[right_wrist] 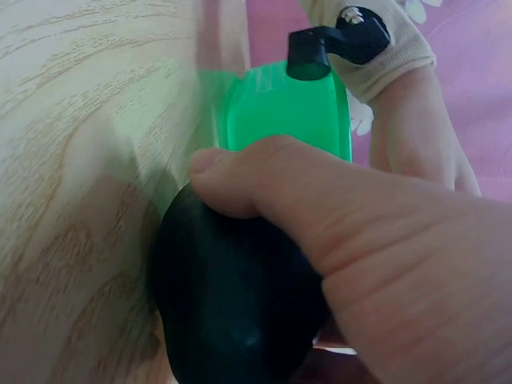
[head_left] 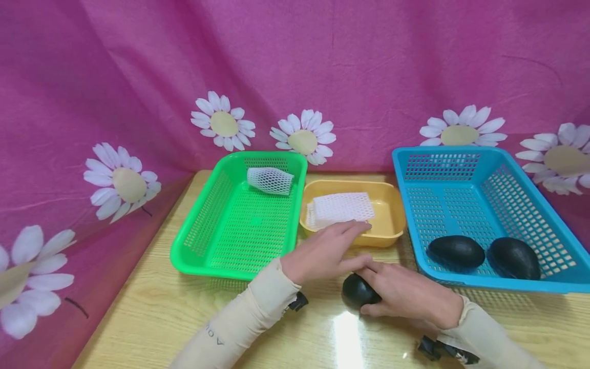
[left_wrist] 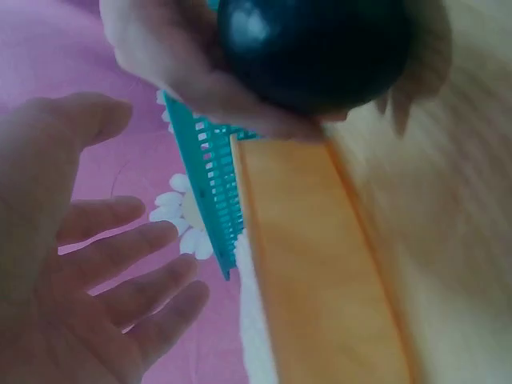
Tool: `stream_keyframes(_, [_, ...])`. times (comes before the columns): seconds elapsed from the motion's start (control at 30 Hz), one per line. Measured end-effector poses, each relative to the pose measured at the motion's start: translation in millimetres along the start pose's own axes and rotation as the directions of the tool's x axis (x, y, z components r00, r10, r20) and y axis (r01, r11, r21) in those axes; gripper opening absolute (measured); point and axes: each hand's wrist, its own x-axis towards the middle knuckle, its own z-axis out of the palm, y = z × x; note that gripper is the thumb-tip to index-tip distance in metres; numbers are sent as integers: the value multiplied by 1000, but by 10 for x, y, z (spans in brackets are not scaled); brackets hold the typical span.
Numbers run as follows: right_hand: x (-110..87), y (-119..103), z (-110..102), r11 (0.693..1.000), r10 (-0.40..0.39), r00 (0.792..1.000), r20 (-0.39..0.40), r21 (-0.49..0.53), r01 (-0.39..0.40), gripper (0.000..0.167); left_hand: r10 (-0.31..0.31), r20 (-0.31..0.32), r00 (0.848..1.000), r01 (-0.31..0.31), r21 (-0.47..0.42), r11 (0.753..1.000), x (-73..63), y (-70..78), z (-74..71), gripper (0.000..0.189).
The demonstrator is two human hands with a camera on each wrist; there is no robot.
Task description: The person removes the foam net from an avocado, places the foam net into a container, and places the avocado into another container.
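Going from left to right, I find first the green basket [head_left: 230, 225], with one white net [head_left: 270, 181] at its far end. Next is my left hand [head_left: 322, 251], which holds nothing: its fingers are spread, reaching over the near rim of the yellow tray [head_left: 387, 220]. Inside that tray lie white net sleeves [head_left: 343, 206]; whether a fingertip touches them, I cannot tell. I judge it is best to pinch only one sleeve by its edge, and meanwhile to keep the right hand steady and low.

Just beside, my right hand [head_left: 405, 292] is curled around an eggplant [head_left: 360, 291], in front of the tray. It sits between thumb and fingers, with a rounded end sticking out to the left; whether it rests on the table, I cannot say. Farthest right, the blue basket [head_left: 428, 210] contains two more eggplants [head_left: 456, 251].
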Motion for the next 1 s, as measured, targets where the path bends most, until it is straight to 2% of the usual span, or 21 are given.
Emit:
stream_keyframes(0.17, [1, -3, 1, 1000, 2, 1000, -16, -1, -2, 57, 9, -36, 999, -10, -29, 1000, -74, 9, 88, 64])
stream_keyframes(0.4, [-4, 23, -10, 999, -36, 999, -28, 2, 36, 52, 21, -26, 999, -23, -82, 996, -139, 34, 182, 75])
stream_keyframes(0.7, [-25, 43, -43, 995, -80, 994, -79, -57, 75, 60, -2, -16, 1000, 0, -101, 995, -169, 54, 246, 85])
stream_keyframes(0.83, [-33, 31, -76, 996, -71, 993, -94, -61, 65, 64, -25, -11, 1000, 23, -134, 991, -189, 64, 283, 90])
stream_keyframes(1.0, [-43, 19, -117, 996, -72, 989, -133, -65, 63, 65, -20, -34, 999, 14, -156, 988, -208, 74, 318, 94])
